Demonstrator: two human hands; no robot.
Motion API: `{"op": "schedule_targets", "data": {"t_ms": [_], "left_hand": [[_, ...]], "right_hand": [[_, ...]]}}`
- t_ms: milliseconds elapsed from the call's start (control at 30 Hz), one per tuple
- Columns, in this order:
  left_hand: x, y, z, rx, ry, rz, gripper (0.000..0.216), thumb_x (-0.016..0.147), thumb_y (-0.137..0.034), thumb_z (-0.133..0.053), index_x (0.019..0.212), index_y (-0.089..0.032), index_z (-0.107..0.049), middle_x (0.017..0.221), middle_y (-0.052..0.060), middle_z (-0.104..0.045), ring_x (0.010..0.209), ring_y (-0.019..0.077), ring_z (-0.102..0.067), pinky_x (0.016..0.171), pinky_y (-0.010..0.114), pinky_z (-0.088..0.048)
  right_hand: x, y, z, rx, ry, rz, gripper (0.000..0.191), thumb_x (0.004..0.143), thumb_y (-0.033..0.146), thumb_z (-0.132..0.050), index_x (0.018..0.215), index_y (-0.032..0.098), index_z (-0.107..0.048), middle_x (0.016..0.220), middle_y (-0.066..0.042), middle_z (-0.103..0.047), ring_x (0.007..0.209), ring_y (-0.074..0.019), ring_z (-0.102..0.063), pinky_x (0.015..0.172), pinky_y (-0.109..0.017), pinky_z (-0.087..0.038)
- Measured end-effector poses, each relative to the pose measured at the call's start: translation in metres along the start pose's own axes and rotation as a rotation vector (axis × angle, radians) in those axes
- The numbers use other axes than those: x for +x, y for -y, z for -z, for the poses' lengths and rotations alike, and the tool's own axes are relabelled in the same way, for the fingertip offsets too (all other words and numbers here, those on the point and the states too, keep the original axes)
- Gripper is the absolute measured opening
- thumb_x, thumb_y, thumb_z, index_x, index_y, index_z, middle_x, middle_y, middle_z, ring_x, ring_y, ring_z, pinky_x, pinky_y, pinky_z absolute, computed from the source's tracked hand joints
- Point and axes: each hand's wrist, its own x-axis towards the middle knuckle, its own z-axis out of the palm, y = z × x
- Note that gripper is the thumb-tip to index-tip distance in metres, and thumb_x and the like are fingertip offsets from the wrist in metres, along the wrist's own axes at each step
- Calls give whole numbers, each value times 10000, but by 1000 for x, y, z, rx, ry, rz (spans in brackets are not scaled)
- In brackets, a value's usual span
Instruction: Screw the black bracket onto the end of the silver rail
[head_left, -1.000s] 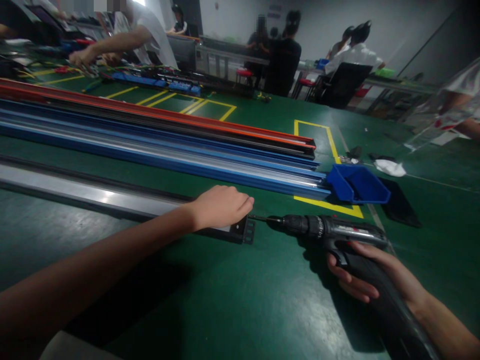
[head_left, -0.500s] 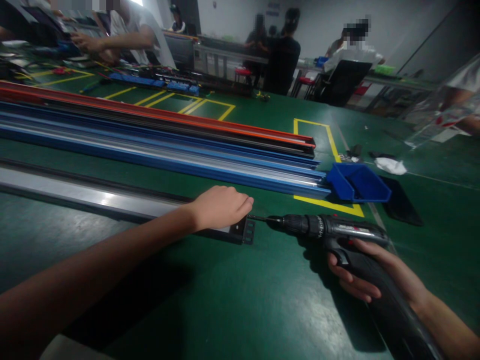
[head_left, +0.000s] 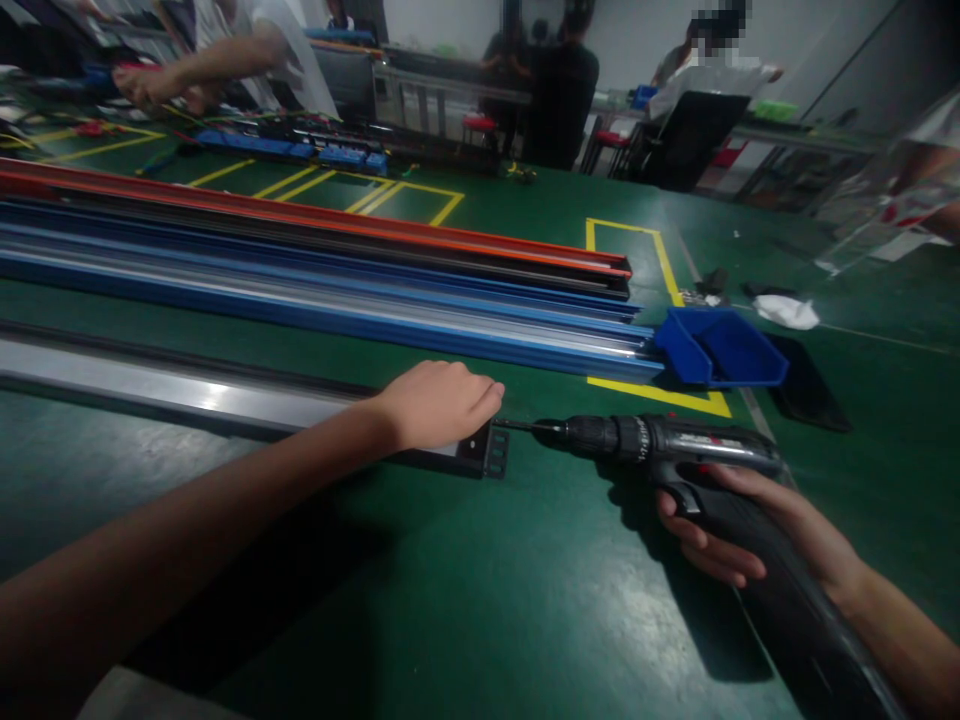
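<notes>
My right hand point(head_left: 814, 545) is wrapped round the grip of a black cordless drill point(head_left: 712, 447), with a finger by the trigger. The drill lies level and its long thin bit point(head_left: 517, 427) points left, meeting the end of a long black-and-silver metal profile point(head_left: 187, 385). A slotted black end piece point(head_left: 497, 455) sticks out from that end. My left hand point(head_left: 442, 402) is closed over the profile close to the end, knuckles up. Its fingertips are hidden, and so is the exact spot where the bit touches.
Behind the profile lie long blue rails point(head_left: 360, 315) and an orange-red rail point(head_left: 420, 233). A blue bin point(head_left: 724, 345) stands at their right end, beside a dark flat object point(head_left: 810, 385) and a crumpled white piece point(head_left: 786, 311). Several people sit or work beyond the green table point(head_left: 480, 600).
The view has tilted slightly down, so the background sits higher in the picture. Both hands, the drill and the profile keep nearly the same positions relative to each other.
</notes>
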Motion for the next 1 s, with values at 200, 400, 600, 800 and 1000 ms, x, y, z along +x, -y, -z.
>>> {"op": "schedule_targets", "data": {"t_ms": [200, 400, 600, 800, 1000], "left_hand": [[0, 1, 0, 9, 12, -10, 533, 1111, -377, -240, 1106, -209, -745, 918, 137, -799, 831, 334, -751, 695, 391, -470], [1, 2, -3, 18, -10, -13, 516, 1113, -375, -259, 1090, -213, -748, 927, 129, -808, 838, 310, -763, 724, 377, -479], [1, 1, -3, 40, -20, -13, 532, 1111, -376, -246, 1081, -220, -755, 929, 126, -813, 827, 317, -765, 707, 380, -478], [1, 2, -4, 32, -24, -14, 540, 1108, -374, -245, 1061, -222, -760, 919, 121, -811, 816, 313, -758, 706, 378, -471], [2, 2, -2, 31, -13, -13, 540, 1105, -381, -245, 1075, -223, -760, 928, 126, -812, 824, 325, -757, 685, 379, -461]], "right_hand": [[-1, 0, 0, -5, -37, -2, 542, 1053, 540, -600, 1111, 38, -796, 826, -105, -686, 473, -36, -437, 515, -179, -478], [-3, -1, 5, 21, -60, -8, 544, 1045, 539, -616, 1105, 38, -820, 816, -120, -708, 452, -44, -463, 503, -187, -500], [-3, -1, 9, 12, -56, -1, 517, 1041, 523, -622, 1119, 55, -828, 834, -136, -723, 450, -52, -479, 502, -198, -516], [-2, 0, 5, 6, -52, 5, 498, 1042, 510, -628, 1116, 61, -831, 822, -129, -718, 454, -53, -483, 507, -203, -514], [-2, 0, 3, -2, -60, 4, 502, 1041, 516, -627, 1112, 67, -840, 813, -134, -728, 453, -59, -506, 512, -207, -522]]}}
